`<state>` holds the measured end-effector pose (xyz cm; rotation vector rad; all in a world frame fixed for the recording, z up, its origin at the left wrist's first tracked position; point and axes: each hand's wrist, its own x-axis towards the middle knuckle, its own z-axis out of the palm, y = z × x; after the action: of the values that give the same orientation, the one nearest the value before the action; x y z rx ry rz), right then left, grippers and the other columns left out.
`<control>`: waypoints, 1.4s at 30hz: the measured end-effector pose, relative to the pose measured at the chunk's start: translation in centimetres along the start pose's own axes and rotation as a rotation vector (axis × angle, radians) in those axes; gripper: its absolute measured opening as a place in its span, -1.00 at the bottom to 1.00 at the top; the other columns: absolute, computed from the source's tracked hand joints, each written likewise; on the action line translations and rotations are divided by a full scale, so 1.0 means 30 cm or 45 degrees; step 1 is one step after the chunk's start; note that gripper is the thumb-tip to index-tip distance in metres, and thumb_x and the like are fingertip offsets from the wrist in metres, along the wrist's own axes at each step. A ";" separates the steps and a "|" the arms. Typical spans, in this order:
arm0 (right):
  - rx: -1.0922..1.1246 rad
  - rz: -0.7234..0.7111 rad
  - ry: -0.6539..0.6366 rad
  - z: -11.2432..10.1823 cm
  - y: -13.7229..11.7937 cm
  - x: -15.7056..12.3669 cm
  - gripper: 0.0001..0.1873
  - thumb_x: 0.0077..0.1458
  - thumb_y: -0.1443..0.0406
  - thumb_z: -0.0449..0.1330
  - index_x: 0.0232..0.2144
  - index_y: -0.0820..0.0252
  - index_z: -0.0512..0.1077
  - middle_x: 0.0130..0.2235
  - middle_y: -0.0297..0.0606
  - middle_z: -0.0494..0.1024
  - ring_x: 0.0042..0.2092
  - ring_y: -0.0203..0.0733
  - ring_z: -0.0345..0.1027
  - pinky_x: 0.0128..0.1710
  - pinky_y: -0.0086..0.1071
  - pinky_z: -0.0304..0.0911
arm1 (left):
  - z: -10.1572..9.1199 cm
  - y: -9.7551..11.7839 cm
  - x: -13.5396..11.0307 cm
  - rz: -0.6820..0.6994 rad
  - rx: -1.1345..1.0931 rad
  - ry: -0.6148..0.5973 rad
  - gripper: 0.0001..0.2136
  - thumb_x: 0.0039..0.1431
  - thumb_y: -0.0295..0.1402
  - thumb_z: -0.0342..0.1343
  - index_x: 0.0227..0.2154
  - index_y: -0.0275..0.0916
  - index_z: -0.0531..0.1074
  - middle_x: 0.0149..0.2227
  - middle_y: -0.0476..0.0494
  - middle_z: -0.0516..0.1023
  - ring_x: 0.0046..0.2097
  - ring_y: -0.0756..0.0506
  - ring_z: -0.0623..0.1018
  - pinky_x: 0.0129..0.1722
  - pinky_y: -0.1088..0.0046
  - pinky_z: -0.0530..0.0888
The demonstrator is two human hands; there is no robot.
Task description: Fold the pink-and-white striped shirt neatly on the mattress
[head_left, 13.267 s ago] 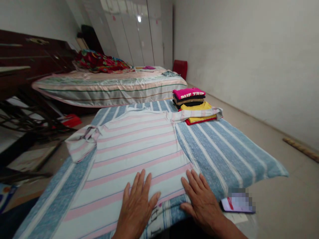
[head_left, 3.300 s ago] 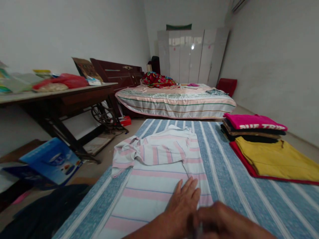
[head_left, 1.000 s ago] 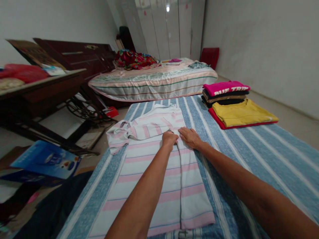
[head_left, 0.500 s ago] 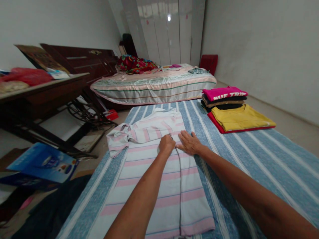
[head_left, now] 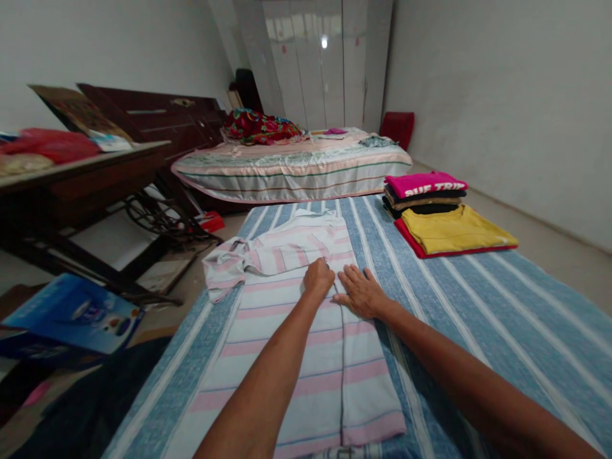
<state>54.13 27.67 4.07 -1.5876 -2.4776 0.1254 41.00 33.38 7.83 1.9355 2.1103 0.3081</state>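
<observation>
A white polo-type shirt with pink stripes and thin dark lines (head_left: 296, 370) lies spread on the blue striped bed cover (head_left: 459, 319). Its right side is folded over toward the middle, leaving a long edge down the front; one sleeve sticks out at the left. My left hand (head_left: 319, 277) is closed at the upper end of that edge, with fingers curled on the shirt fabric. Just right of it, my right hand (head_left: 361, 291) rests flat on the folded part, fingers stretched out and holding nothing.
To the right are a folded yellow shirt (head_left: 459, 231) on a red one and a stack topped by a pink shirt (head_left: 425, 185). A second bed (head_left: 291, 169) stands beyond. On the left are a wooden table (head_left: 138, 153) and a blue box (head_left: 76, 312) on the floor.
My right hand has slid a little toward me over the folded part of the shirt. The left hand keeps its place on the fabric. The view has shifted slightly.
</observation>
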 end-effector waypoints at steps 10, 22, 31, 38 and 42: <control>0.060 0.037 0.018 -0.069 -0.082 -0.196 -0.34 0.23 -0.01 -0.20 0.17 0.33 0.17 0.24 0.03 0.13 0.28 0.06 -0.10 0.21 -0.02 -0.17 | -0.028 -0.081 -0.334 0.223 -0.074 0.077 -0.75 0.15 -0.34 -0.02 -0.10 -0.23 0.34 -0.28 -0.15 0.56 -0.21 -0.11 0.54 -0.23 0.45 0.39; 0.227 0.034 0.533 -0.001 -0.177 -0.719 -0.63 0.16 0.22 0.04 0.00 0.22 0.32 0.04 -0.04 0.42 0.08 -0.05 0.28 0.08 -0.07 0.19 | 0.033 -0.274 -0.850 0.881 -0.277 0.417 -0.85 0.19 -0.43 -0.07 -0.22 -0.24 0.36 -0.23 -0.18 0.52 -0.17 -0.08 0.52 -0.17 0.39 0.49; 0.073 0.027 0.685 0.066 -0.246 -0.869 -0.64 0.11 0.34 0.09 0.00 0.23 0.31 0.08 0.03 0.37 0.14 0.05 0.21 0.05 0.03 0.25 | 0.082 -0.292 -0.957 0.923 -0.132 0.543 -0.82 0.15 -0.49 -0.06 -0.23 -0.28 0.40 -0.02 -0.30 0.46 0.01 -0.15 0.46 -0.04 0.25 0.47; 0.108 -0.090 0.710 0.067 -0.240 -0.890 -0.75 0.10 0.45 0.05 -0.18 0.15 0.39 0.04 -0.07 0.44 0.13 -0.03 0.24 0.08 0.03 0.22 | 0.073 -0.281 -0.964 0.922 -0.173 0.511 -0.80 0.16 -0.51 -0.10 -0.30 -0.25 0.43 -0.06 -0.23 0.49 0.01 -0.15 0.45 -0.03 0.22 0.44; 0.127 -0.102 0.683 0.066 -0.226 -0.892 -0.73 0.10 0.49 -0.02 -0.23 0.14 0.39 0.00 -0.11 0.48 0.12 -0.05 0.25 0.06 0.03 0.24 | 0.066 -0.279 -0.964 0.900 -0.209 0.500 -0.78 0.17 -0.53 -0.13 -0.37 -0.24 0.42 -0.08 -0.22 0.50 0.00 -0.13 0.46 -0.03 0.25 0.44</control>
<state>58.53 0.62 0.16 -1.2712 -2.0753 -0.1664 36.05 3.78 4.60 2.6092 1.4257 1.0293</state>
